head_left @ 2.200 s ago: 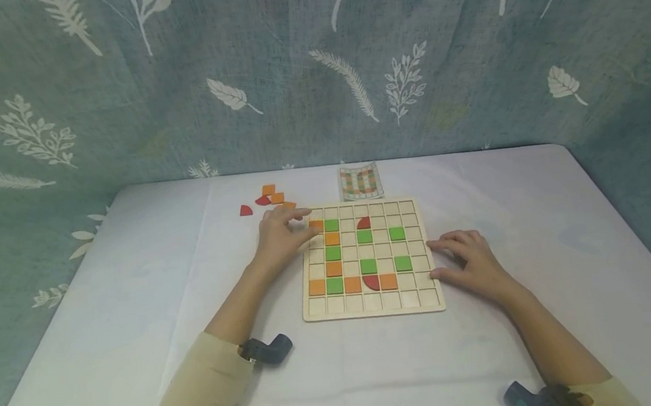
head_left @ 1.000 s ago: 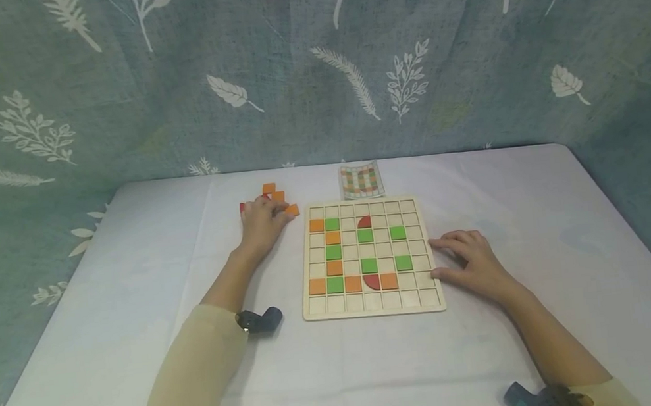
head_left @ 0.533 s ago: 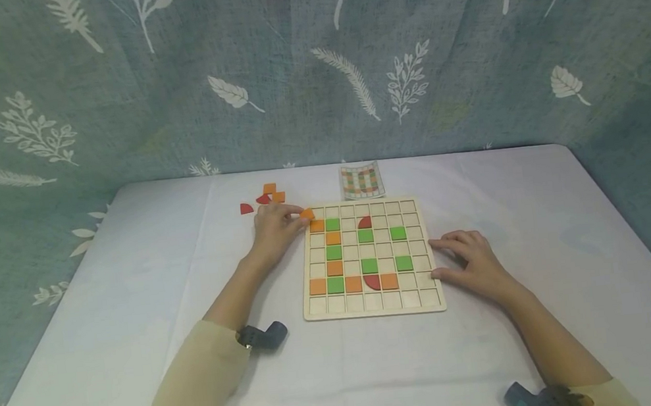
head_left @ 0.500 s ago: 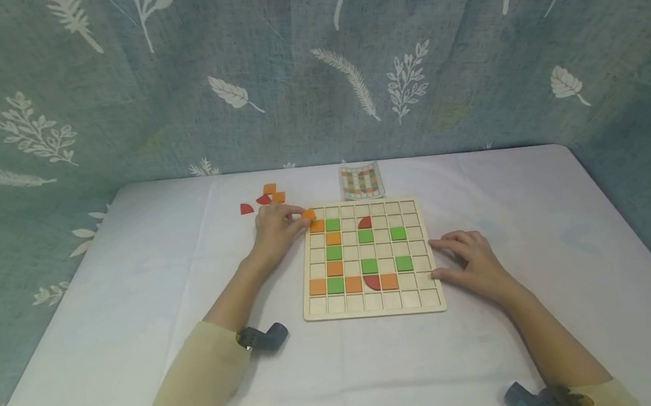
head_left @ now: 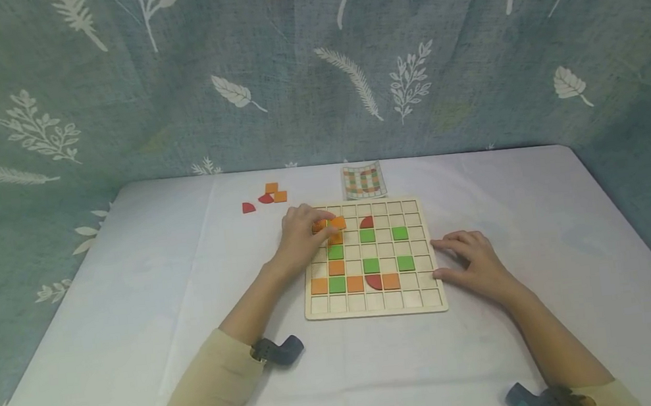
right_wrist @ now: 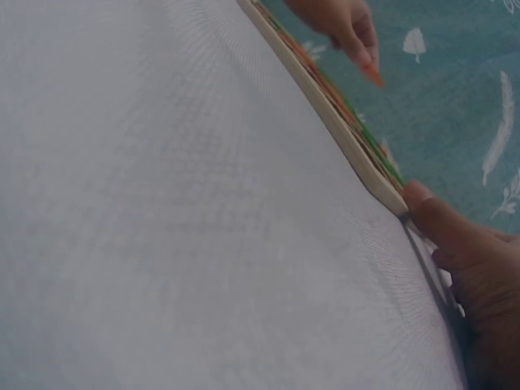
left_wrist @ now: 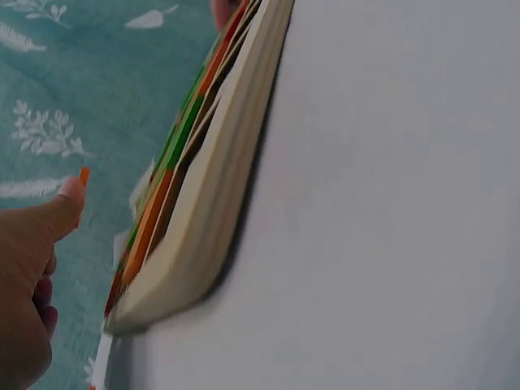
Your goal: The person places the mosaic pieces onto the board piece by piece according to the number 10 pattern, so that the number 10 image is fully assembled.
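Note:
My left hand [head_left: 300, 242] pinches an orange square tile [head_left: 338, 223] between thumb and fingers. The tile is over the upper left of a wooden grid board [head_left: 375, 301], and in the right wrist view the pinched tile [right_wrist: 373, 75] shows above the board's face. Green and orange squares and two red quarter-circle tiles sit in cells of the board. At the board's right edge my right hand [head_left: 475, 263] rests with thumb and fingers spread apart, fingertips at the rim. Its thumb [right_wrist: 418, 195] meets the board's corner in the right wrist view.
A small printed card with a coloured grid [head_left: 363, 181] lies just behind the board. Left of it are loose pieces: two orange squares [head_left: 280, 196] and two red quarter-circles [head_left: 248, 208]. A white cloth [head_left: 390, 368] covers the table, and a leaf-patterned curtain [head_left: 291, 101] hangs behind.
My left hand left the board, took an orange tile from the loose pieces and carried it right, over the upper-left cells. The right hand has stayed at the board's edge.

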The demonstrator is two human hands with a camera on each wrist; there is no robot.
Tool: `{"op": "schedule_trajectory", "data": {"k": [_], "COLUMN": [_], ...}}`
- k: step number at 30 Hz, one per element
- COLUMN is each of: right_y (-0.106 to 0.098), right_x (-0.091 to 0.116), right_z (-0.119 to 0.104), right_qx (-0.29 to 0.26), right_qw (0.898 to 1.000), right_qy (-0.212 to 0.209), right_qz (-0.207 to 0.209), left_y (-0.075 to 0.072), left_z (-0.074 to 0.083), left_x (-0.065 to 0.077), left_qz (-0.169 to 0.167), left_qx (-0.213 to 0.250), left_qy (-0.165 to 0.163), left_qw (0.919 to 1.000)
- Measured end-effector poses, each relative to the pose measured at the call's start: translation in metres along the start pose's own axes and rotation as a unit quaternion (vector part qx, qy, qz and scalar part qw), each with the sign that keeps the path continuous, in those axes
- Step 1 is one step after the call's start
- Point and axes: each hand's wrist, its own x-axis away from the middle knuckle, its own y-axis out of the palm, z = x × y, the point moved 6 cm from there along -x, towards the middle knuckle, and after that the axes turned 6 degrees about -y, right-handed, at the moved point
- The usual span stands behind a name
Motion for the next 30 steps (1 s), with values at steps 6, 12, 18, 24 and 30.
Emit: {"op": "schedule_trajectory", "data": {"k": [6,12,18,24,30], "right_y": [-0.001,-0.001,-0.002,-0.001,-0.001], "right_x": [0.000,0.000,0.000,0.000,0.000], "right_z": [-0.002,-0.001,-0.001,-0.002,-0.001], "right_qx": [0.002,0.005,-0.001,-0.001,0.000], "right_qw": [1.000,1.000,1.000,1.000,1.000], "right_qy": [-0.009,-0.008,-0.010,-0.005,-0.006], "right_qz": [0.003,0.004,0.005,0.007,0.008], "left_y": [0.015,0.031,0.042,0.048,0.048], "left_z": [0.015,0.028,0.036,0.037,0.039], "left_x": [0.006,0.012,0.017,0.019,0.020], "left_qz": [-0.014,-0.025,-0.046,-0.045,-0.044], "left_qx": [0.004,0.001,-0.006,-0.035,-0.047], "left_qy": [0.022,0.036,0.042,0.040,0.044], "left_qw": [0.9997,0.9990,0.9980,0.9975,0.9970]}}
